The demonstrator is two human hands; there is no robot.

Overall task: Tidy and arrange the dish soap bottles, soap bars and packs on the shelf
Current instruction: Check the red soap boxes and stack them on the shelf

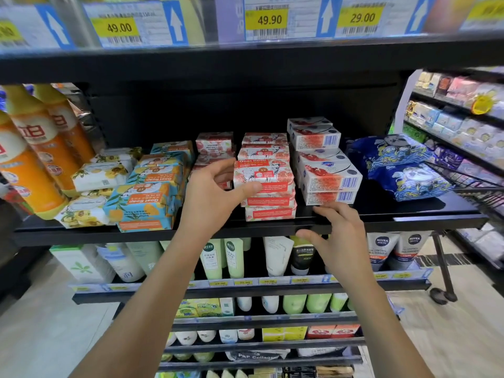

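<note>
Fingers [221, 166] of the left hand [212, 195] curl round the left end of a red soap pack [263, 173], with the thumb pressed flat on its front face, so this hand grips the pack. That pack sits on top of the front red stack [270, 210] in the middle of the black shelf [409, 220], slightly askew on the packs under it, and more red packs [264, 148] are stacked behind. The right hand [339, 236] holds nothing. Its fingers [334, 211] are spread and loosely bent over the front edge of the shelf, just below the white soap boxes [327, 181], with the thumb hanging under the edge (whether the fingertips touch the shelf cannot be told). The white boxes stand just right of the red stack in two piles, and the rear pile reaches higher. Left of the red packs lie blue soap packs [147, 203], stacked and leaning, then white packs with yellow flowers [99, 173]. At the far left, orange dish soap bottles [35, 159] stand tilted. Blue crinkled bags [403, 170] lie at the right end of the shelf, apart from the boxes. Yellow price tags [268, 20] hang on the shelf above, and tubes [218, 257] stand on the shelf below.
</note>
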